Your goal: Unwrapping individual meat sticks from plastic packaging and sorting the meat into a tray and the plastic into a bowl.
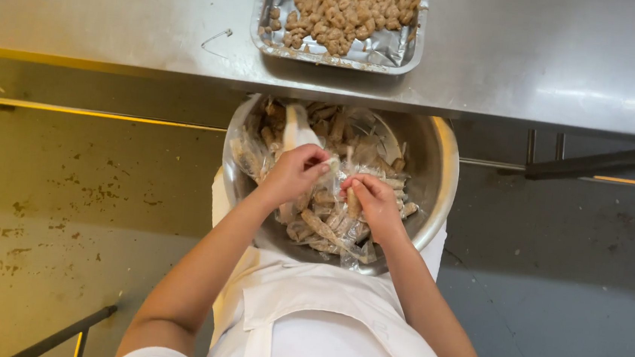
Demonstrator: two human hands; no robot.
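Observation:
A round steel bowl [439, 162] rests against my white apron, below the table edge, filled with several brown sticks wrapped in clear plastic [321, 228]. Over the bowl, my left hand [295, 171] is closed on a strip of clear plastic wrap [296, 129] that rises toward the table edge. My right hand [372, 202] grips one brown stick [353, 202] between thumb and fingers. Both hands nearly touch at the middle of the bowl.
A steel table [119, 12] spans the top of the view. On it stands a foil-lined tray [388, 54] heaped with small brown pieces [350, 7]. A bent wire clip [216, 40] lies left of the tray. Stained floor [66, 204] lies below, with dark metal bars at the right.

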